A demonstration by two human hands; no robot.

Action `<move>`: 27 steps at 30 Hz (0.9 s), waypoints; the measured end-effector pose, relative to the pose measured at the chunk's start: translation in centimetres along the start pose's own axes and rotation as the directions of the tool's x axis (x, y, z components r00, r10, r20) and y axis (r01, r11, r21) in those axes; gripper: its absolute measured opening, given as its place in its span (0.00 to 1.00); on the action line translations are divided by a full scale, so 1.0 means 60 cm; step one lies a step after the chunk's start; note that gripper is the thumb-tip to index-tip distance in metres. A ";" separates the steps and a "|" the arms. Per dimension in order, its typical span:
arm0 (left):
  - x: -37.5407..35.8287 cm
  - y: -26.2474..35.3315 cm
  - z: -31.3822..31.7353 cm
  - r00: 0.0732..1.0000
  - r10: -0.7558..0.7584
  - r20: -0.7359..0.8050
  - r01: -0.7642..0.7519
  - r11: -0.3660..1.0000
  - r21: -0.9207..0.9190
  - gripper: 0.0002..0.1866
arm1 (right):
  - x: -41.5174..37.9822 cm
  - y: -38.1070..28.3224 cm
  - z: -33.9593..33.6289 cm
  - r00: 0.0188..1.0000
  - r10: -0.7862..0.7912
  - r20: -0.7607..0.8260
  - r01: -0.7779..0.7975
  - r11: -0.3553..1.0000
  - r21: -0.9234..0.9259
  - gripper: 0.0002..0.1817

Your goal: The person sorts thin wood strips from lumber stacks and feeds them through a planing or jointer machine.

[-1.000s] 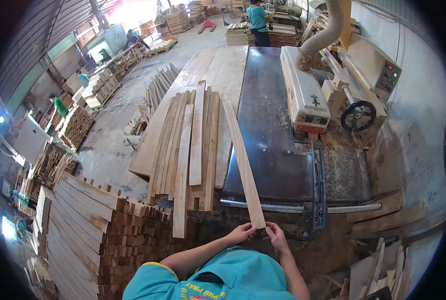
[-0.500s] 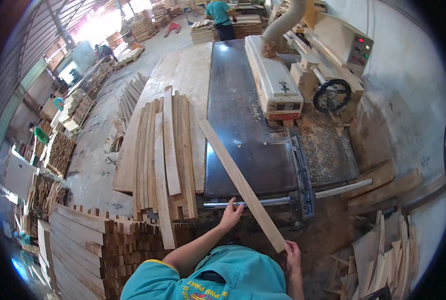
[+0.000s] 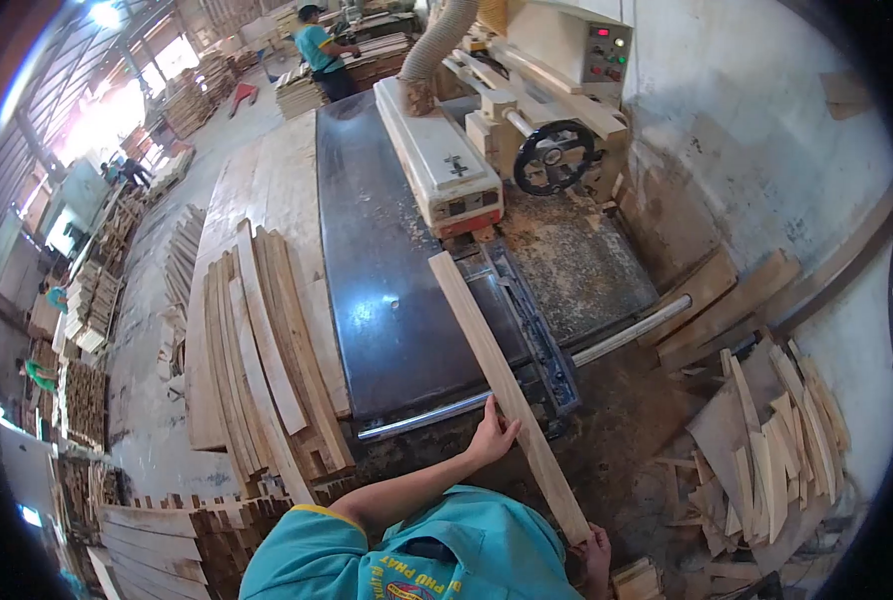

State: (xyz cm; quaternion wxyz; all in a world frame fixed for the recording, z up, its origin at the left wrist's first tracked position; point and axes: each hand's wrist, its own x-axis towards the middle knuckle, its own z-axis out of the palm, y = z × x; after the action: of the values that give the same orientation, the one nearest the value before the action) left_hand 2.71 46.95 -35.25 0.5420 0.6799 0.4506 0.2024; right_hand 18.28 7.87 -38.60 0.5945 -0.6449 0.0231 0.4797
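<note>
One wooden plank (image 3: pixel 501 378) over the machine table (image 3: pixel 407 370)'s near end, left of the guide rail (image 3: pixel 531 335).
Right hand (image 3: pixel 597 553) pinches its near end; left hand (image 3: pixel 489 438) spread at its left edge. I'd align it with the rail.

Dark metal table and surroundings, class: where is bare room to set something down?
Free: the dark metal table between the held board and the wooden tabletop; that tabletop beyond the stacked boards. Crowded: beneath those boards; the offcut heap, right.
</note>
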 end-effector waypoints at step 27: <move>0.171 0.032 0.022 0.974 0.173 -0.149 -0.104 0.918 0.382 0.46 | 0.072 -0.041 0.085 0.980 -0.184 0.075 0.191 0.977 -0.097 0.27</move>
State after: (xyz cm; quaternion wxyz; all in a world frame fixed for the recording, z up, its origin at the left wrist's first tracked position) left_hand 9.74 54.74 -36.09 0.3450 0.7793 0.4783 0.2119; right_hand 19.07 14.97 -38.70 0.6032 -0.6582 -0.0821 0.4429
